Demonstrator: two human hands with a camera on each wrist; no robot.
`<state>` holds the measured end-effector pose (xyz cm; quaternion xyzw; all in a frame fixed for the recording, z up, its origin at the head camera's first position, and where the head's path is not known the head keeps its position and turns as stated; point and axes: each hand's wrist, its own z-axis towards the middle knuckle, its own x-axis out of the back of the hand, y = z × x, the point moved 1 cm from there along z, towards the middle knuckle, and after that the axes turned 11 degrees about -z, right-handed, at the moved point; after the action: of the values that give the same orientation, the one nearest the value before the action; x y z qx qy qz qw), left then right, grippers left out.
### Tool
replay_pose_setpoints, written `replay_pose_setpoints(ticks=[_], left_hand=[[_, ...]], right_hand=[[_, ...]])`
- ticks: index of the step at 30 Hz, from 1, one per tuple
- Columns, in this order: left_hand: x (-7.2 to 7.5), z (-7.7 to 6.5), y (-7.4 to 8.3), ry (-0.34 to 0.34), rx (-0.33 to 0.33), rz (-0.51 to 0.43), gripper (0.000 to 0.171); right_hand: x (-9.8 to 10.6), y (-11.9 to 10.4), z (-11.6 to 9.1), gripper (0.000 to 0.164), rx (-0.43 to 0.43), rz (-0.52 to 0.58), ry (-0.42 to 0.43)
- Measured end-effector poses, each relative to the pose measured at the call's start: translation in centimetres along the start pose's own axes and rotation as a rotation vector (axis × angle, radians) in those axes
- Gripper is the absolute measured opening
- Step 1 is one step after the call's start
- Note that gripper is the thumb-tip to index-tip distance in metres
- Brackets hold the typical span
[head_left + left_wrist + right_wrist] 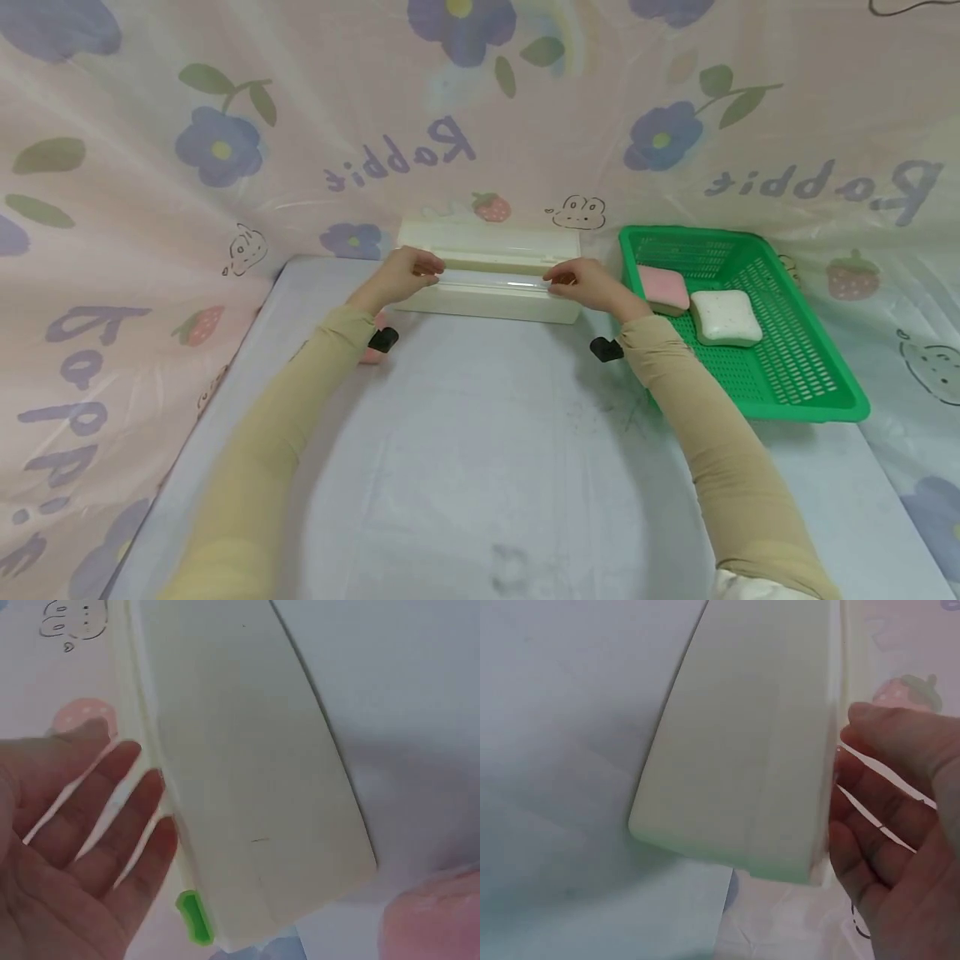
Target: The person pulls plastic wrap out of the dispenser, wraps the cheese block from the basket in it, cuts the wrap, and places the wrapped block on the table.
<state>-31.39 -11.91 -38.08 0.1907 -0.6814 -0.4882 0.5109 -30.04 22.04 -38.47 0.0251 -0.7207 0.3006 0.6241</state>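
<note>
A long white box [487, 304] with its lid [487, 242] tipped up at the back lies at the table's far side, looking like a cling film dispenser. A shiny, pale roll [498, 279] shows along its opening. At the box's left end my left hand [405, 273] has its fingertips by the roll, fingers spread and slightly bent. My right hand [588, 283] is at the other end, thumb and index tips close together by the rim; whether clear film lies between them does not show. A small green piece [195, 918] is on the box's left end.
A green basket [817, 333] on the right holds a pink cushion-shaped block [663, 287] and a white one [726, 317]. Another pink thing [427, 922] lies on the table left of the box, partly hidden by my left forearm in the head view. A printed curtain [525, 108] hangs behind.
</note>
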Motion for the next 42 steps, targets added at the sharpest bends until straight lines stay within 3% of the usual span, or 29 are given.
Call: replay_pose_setpoints(ticks=[8,18,24,31,36,42], left_hand=[[-0.1,0.5,-0.4,0.001,0.056,0.133,0.024],[-0.1,1.1,-0.6,0.035,0.092,0.123,0.012],[-0.2,1.7,-0.5,0.053,0.072,0.13,0.011],[-0.3,2.3,-0.2,0.029,0.013,0.16,0.022],[-0.2,2.6,0.0,0.017,0.011,0.202,0.031],[0.0,2.4,0.0,0.092,0.065,0.302,0.024]], right_hand=[[-0.4,-0.3,0.6,0.021,-0.057,0.0,-0.025],[-1.0,-0.2,1.0,0.018,-0.083,-0.007,-0.001],[-0.9,-0.3,1.3,0.018,-0.087,-0.01,0.048],[-0.5,-0.5,1.4,0.023,-0.156,0.033,0.112],[-0.3,-0.3,1.4,0.018,-0.125,0.054,0.096],[0.1,-0.1,1.3,0.011,-0.059,0.058,0.068]])
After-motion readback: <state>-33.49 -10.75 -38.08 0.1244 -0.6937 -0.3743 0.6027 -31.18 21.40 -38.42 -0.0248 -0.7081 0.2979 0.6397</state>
